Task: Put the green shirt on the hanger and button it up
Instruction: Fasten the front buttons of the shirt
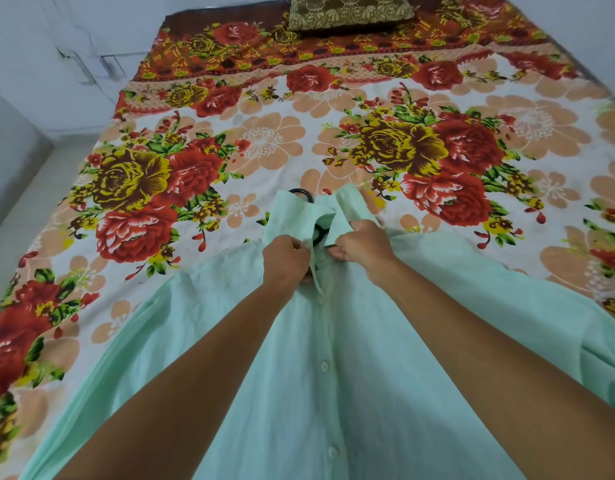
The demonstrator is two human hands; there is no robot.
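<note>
Your left hand (286, 258) and right hand (359, 245) each pinch one front edge of the green shirt (334, 393) just below its collar, almost touching. The shirt lies lengthwise toward you on the bed (264, 140), the black hanger (302, 194) inside; lower buttons look fastened.

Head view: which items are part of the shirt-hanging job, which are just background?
In the job:
green shirt, laid on the bed
black hanger, inside the collar, hook poking out
left hand and right hand, both pinching the shirt front near the top button

Just lying about:
floral bedsheet
brown pillow at the far end
</note>
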